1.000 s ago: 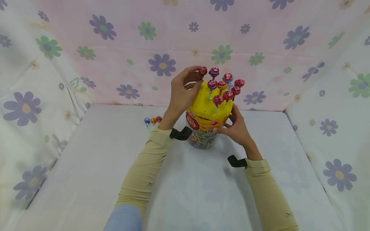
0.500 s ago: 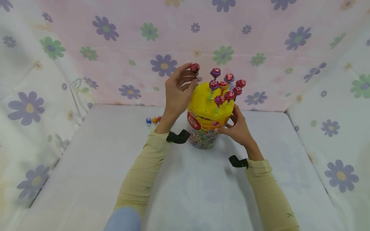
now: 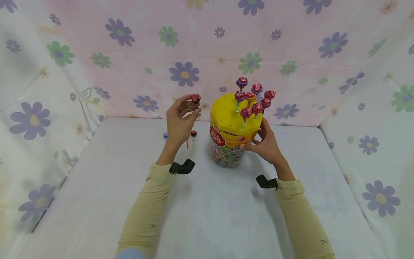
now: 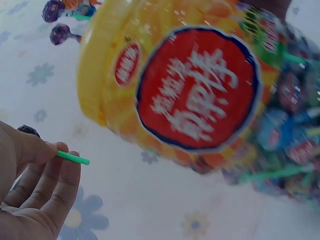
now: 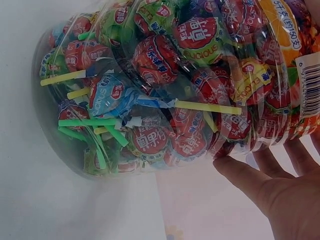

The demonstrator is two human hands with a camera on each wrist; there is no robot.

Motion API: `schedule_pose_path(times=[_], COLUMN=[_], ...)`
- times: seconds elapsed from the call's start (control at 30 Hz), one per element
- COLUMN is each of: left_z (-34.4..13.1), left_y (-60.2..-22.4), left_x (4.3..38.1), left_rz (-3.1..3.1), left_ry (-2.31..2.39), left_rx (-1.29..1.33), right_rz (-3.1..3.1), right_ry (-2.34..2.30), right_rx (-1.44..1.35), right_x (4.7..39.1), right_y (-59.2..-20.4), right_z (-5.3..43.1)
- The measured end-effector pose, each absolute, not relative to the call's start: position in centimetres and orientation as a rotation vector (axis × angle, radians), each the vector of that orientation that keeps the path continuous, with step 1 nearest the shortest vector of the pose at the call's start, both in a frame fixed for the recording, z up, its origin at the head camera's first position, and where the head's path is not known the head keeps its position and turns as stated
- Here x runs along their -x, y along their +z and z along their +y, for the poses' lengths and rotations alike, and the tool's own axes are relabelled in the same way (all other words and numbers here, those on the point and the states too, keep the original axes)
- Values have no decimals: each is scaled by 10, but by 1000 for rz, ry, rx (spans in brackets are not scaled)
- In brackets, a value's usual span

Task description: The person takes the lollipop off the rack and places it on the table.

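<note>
In the head view my left hand [image 3: 179, 122] pinches a red-wrapped lollipop [image 3: 195, 98] upright, left of a large candy jar [image 3: 217, 138]. The lollipop's green stick [image 4: 75, 158] sticks out past the thumb and fingers in the left wrist view. My right hand [image 3: 268, 144] holds the jar's right side, thumb at the front; the other fingers are partly hidden behind it. Several wrapped lollipops [image 3: 245, 113] stand upright in the right part of the jar's yellow lid [image 3: 223, 109]. Through the clear wall, many lollipops [image 5: 155, 60] show inside the jar.
Behind the left hand, more lollipops lie on the white table [image 3: 220, 208], among them a dark red one [image 3: 193, 133] and a blue one [image 3: 165, 135], partly covered by the wrist. A flowered cloth [image 3: 136, 64] rises behind the table and along both sides.
My left hand has moved left and down, away from the jar's lid, carrying the lollipop. The right hand stays on the jar.
</note>
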State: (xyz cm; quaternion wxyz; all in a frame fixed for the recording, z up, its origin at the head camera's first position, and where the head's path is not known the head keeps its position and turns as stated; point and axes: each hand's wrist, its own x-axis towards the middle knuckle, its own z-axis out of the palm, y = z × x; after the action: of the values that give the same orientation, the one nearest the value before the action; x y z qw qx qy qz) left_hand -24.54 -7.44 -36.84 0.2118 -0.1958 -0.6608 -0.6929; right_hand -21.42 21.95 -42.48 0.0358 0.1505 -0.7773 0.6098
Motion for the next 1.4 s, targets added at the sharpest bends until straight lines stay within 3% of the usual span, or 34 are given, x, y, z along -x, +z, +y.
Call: schedule_pose_path(times=[0.57,0.97,1.4], left_z=[-128,-172,-198], left_y=[-436,-474,-490], left_x=[242,236,246], left_rz=[-2019,-2311,-2544], left_ry=[-1942,-1762,-1546], left_rx=[314,-27,-271], right_rz=[-2397,-2409,-2402], right_ry=[1867,1852,1870], right_rx=[-436,-421,-430], right_x=[214,213,213], right_y=[-426,-425,-424], right_z=[218,219,219])
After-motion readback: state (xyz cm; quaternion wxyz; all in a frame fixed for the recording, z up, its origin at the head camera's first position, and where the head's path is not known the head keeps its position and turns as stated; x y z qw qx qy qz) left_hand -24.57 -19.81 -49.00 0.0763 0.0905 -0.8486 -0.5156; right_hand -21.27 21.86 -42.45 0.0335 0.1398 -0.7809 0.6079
